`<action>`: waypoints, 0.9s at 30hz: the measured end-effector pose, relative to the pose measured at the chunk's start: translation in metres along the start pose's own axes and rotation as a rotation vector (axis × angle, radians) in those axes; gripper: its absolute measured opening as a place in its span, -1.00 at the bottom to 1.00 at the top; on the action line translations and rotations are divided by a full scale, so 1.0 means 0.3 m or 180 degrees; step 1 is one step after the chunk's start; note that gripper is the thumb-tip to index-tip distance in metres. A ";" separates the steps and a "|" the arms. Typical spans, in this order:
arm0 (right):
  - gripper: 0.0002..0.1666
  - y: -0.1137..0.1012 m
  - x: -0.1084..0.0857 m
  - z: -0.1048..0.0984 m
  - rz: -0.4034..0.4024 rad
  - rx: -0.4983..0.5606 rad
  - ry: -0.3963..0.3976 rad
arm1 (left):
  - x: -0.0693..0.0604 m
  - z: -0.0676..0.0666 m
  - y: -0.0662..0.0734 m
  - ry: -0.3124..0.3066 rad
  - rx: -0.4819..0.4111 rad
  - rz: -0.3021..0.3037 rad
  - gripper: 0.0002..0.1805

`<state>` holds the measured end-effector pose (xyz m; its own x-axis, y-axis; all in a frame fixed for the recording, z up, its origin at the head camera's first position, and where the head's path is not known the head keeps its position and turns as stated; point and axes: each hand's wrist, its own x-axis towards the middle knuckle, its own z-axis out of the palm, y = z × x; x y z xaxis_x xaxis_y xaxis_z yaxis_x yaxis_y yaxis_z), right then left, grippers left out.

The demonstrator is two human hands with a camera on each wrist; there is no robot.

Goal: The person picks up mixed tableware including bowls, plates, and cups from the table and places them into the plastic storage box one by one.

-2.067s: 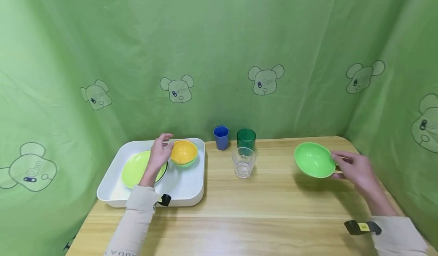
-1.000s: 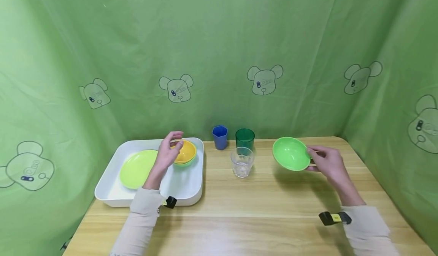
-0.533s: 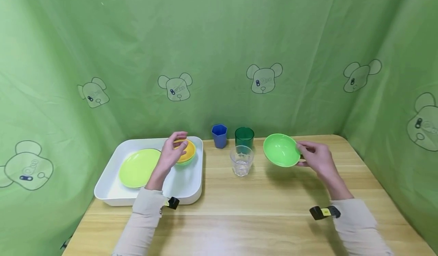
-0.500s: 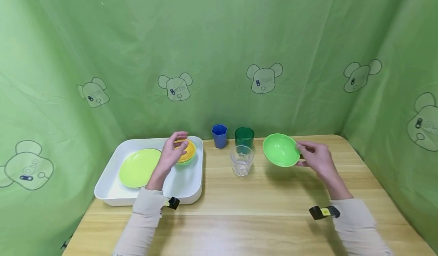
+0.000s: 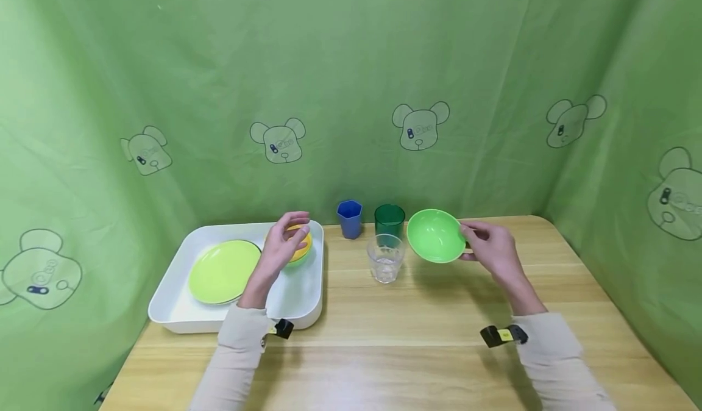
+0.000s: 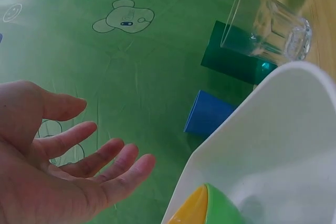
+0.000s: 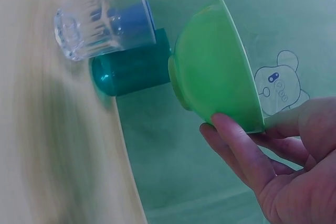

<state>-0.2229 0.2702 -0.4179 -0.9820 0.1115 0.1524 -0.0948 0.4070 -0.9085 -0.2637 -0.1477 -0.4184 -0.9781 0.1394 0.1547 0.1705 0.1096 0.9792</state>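
My right hand (image 5: 493, 249) grips the rim of a green bowl (image 5: 436, 236), thumb on the inner side and fingers beneath, as the right wrist view (image 7: 215, 66) shows of the bowl's outer side. The bowl hangs above the table, tilted, just right of the cups. Over the white tray (image 5: 181, 301) my left hand (image 5: 282, 246) hovers with loosely bent fingers and nothing in it. Under that hand sits an orange bowl (image 5: 303, 249) nested in a green bowl (image 6: 220, 208), partly hidden. A yellow-green plate (image 5: 225, 271) lies at the tray's left.
Between the tray and the held bowl stand a clear glass (image 5: 386, 261), a dark green cup (image 5: 390, 219) and a blue hexagonal cup (image 5: 350, 219). The wooden table (image 5: 395, 362) ends at a green curtain (image 5: 340, 69) at the back and sides.
My right hand has carried the green bowl leftward from the table's right side towards the cups. My left hand has shifted slightly right, covering more of the orange bowl.
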 end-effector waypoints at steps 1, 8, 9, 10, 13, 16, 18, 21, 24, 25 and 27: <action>-0.49 -0.006 0.002 0.003 -0.0009 0.0004 -0.0001 | -0.001 0.002 0.001 -0.0001 -0.0004 0.0001 -0.60; -0.50 -0.036 0.015 0.022 -0.0039 0.0083 -0.0005 | -0.007 0.022 0.014 -0.0081 -0.0073 0.0016 -0.58; -0.51 -0.039 0.017 0.026 -0.0037 0.0091 -0.0002 | -0.007 0.026 0.014 -0.0086 -0.0071 0.0019 -0.58; -0.51 -0.043 0.017 0.029 -0.0032 0.0098 0.0000 | -0.007 0.029 0.015 -0.0087 -0.0075 0.0021 -0.58; -0.52 -0.051 0.020 0.040 -0.0021 0.0120 -0.0001 | -0.009 0.037 0.018 -0.0099 -0.0080 0.0042 -0.59; -0.52 -0.059 0.023 0.050 -0.0031 0.0140 0.0002 | -0.012 0.047 0.022 -0.0116 -0.0127 0.0067 -0.60; -0.52 -0.065 0.026 0.058 -0.0043 0.0160 0.0003 | -0.012 0.053 0.025 -0.0137 -0.0166 0.0088 -0.59; -0.52 -0.076 0.030 0.070 -0.0044 0.0189 0.0002 | -0.013 0.063 0.029 -0.0156 -0.0201 0.0107 -0.58; -0.53 -0.087 0.030 0.082 -0.0046 0.0224 -0.0005 | -0.015 0.075 0.032 -0.0168 -0.0221 0.0117 -0.59; -0.53 -0.090 0.029 0.086 -0.0048 0.0227 -0.0011 | -0.016 0.079 0.033 -0.0169 -0.0231 0.0117 -0.60; -0.53 -0.096 0.028 0.093 -0.0054 0.0245 -0.0021 | -0.016 0.087 0.032 -0.0167 -0.0219 0.0122 -0.60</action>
<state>-0.2330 0.2341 -0.4013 -0.9812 0.0991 0.1657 -0.1235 0.3378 -0.9331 -0.2542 -0.1216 -0.4130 -0.9631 0.1936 0.1871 0.1975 0.0356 0.9797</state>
